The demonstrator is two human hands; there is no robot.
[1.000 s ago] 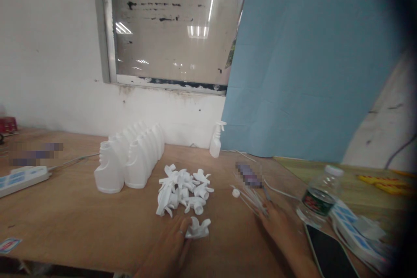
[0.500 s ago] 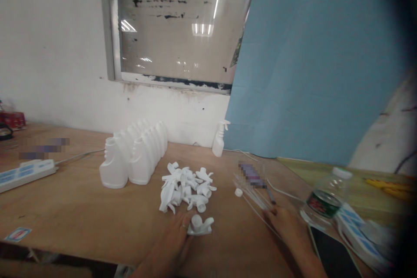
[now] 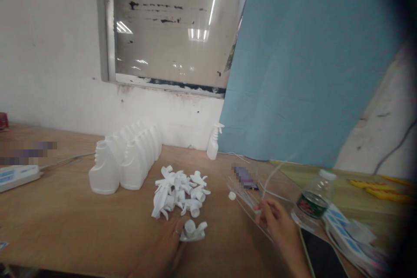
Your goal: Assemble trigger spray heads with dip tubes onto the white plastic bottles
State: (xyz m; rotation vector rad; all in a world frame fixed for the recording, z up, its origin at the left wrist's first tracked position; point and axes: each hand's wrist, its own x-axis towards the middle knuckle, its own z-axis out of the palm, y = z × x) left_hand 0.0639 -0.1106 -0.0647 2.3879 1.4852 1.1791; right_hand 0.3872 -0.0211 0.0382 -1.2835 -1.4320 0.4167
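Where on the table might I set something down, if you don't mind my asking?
Widest is the patch between the white bottles, the left hand and the near table edge. A narrower gap separates the spray-head heap from the cap and tubes. It is crowded around the right hand, water bottle, phone and nearby power strip.

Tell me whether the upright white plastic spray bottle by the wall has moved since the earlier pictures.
No. The spray bottle stands just left of the blue cloth curtain's lower edge, as before; only the camera view has shifted.
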